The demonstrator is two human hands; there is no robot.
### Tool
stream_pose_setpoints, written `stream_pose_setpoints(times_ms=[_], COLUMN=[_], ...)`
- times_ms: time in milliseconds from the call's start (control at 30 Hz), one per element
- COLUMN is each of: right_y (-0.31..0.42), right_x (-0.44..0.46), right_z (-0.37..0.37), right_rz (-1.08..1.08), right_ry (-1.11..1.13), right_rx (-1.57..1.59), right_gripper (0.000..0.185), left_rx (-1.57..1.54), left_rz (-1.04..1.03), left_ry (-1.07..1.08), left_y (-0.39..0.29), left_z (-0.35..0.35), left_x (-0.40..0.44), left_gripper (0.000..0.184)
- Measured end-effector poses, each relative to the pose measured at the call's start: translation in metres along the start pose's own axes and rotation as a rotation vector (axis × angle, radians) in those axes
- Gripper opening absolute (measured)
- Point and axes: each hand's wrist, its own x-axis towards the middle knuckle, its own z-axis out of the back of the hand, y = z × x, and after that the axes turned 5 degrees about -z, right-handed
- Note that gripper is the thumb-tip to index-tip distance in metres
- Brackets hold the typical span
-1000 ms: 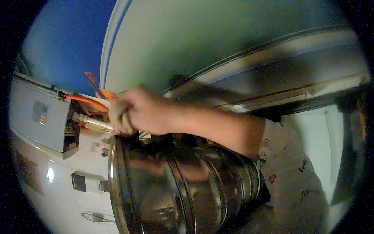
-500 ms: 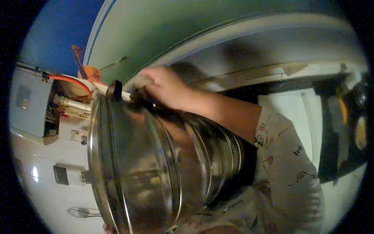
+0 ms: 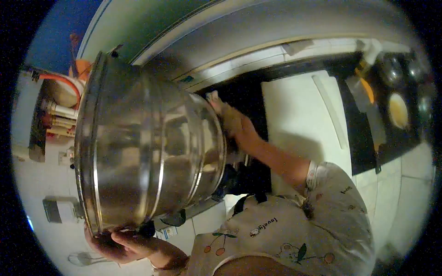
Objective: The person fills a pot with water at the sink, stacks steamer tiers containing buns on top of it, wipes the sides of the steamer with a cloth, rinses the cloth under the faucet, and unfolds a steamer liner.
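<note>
A large shiny steel steamer pot (image 3: 133, 138) with several tiers fills the left half of the view, lying sideways in this turned picture. My left hand (image 3: 126, 246) is closed around the lower edge of its wide rim, beside a dark handle. At the narrower end, my right hand (image 3: 232, 122) grips the pot's edge. Part of the right fingers is hidden behind the steel, and something small and pale shows at their tips.
A white board (image 3: 299, 119) lies on the dark counter to the right. Beyond it are a knife (image 3: 368, 115) and an oval dish (image 3: 398, 110). A whisk (image 3: 80, 259), a white socket box (image 3: 62, 210) and an orange hose (image 3: 62, 83) are at the left wall.
My right hand has moved from the pot's wide rim down to its narrower end. The pot has shifted left in view, and my left hand now shows clearly at the rim.
</note>
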Motion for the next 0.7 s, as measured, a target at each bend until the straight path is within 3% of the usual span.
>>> stream_pose_setpoints(times_ms=[133, 200, 300, 333, 367, 433, 467, 500, 533, 567, 633, 700], right_y=[-0.010, -0.002, -0.043, -0.050, -0.055, -0.075, -0.090, -0.107, -0.117, -0.084, -0.112, -0.146], right_x=[-0.091, -0.122, -0.149, -0.151, -0.152, -0.156, -0.147, -0.130, -0.112, -0.095, -0.055, -0.016], right_z=[-0.001, -0.003, 0.008, 0.012, 0.016, 0.017, 0.012, 0.002, -0.004, 0.003, 0.026, 0.047], right_rz=[-0.092, -0.254, -0.391, -0.268, -0.149, -0.352, -0.204, -0.057, 0.093, -0.067, 0.035, 0.112], right_ry=[-0.046, -0.080, -0.116, -0.190, -0.261, -0.301, -0.357, -0.411, -0.462, -0.431, -0.265, -0.102], right_rx=[-0.132, 0.124, 0.686, 0.587, 0.481, 0.323, 0.332, 0.339, 0.344, 0.719, 0.272, -0.056], right_gripper=[0.050, 0.058, 0.057, 0.053, 0.050, 0.044, 0.042, 0.041, 0.040, 0.039, 0.039, 0.038], left_rx=[-0.046, -0.022, 0.043, 0.056, -0.126, -0.067, -0.057, -0.111, -0.117, -0.124, -0.014, -0.105], left_rz=[0.015, -0.018, -0.051, -0.053, 0.035, -0.051, -0.047, 0.100, 0.063, 0.026, -0.137, -0.140], left_ry=[-0.014, 0.043, 0.009, -0.001, -0.081, -0.081, -0.076, -0.118, -0.067, -0.019, -0.023, -0.019], left_y=[-0.015, -0.012, 0.000, 0.002, 0.003, 0.013, 0.021, 0.027, 0.016, -0.004, -0.024, -0.032], left_z=[-0.010, -0.006, -0.001, -0.001, -0.002, 0.001, 0.004, 0.006, 0.002, -0.004, -0.014, -0.021], left_x=[0.002, 0.003, 0.006, 0.006, 0.003, 0.007, 0.010, 0.009, 0.009, 0.007, 0.013, 0.012], left_gripper=[0.047, 0.046, 0.040, 0.038, 0.034, 0.033, 0.033, 0.034, 0.037, 0.041, 0.038, 0.040])
